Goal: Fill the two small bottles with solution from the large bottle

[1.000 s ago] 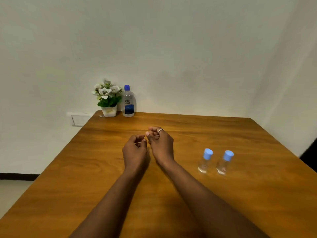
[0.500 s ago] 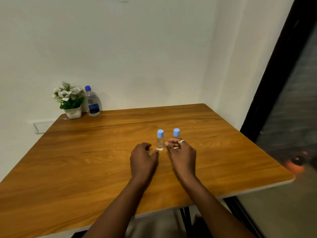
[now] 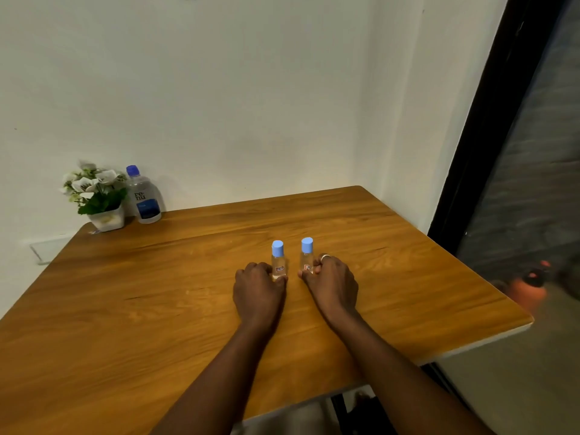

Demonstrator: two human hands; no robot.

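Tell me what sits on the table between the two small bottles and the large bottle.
Nothing: in the head view only bare wooden table lies between the small bottles and the large bottle at the far corner.

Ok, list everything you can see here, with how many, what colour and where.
Small bottles: two, clear with light blue caps, upright side by side mid-table, left one, right one.
Large bottle: one, clear with blue cap and blue label, far left corner by the wall.
Flower pot: one, white flowers and green leaves in a white pot, left of the large bottle.
Table: one, brown wood.
Ring: one, silver, on a right-hand finger.
Left hand: fingers around the left small bottle's base.
Right hand: fingers around the right small bottle's base.
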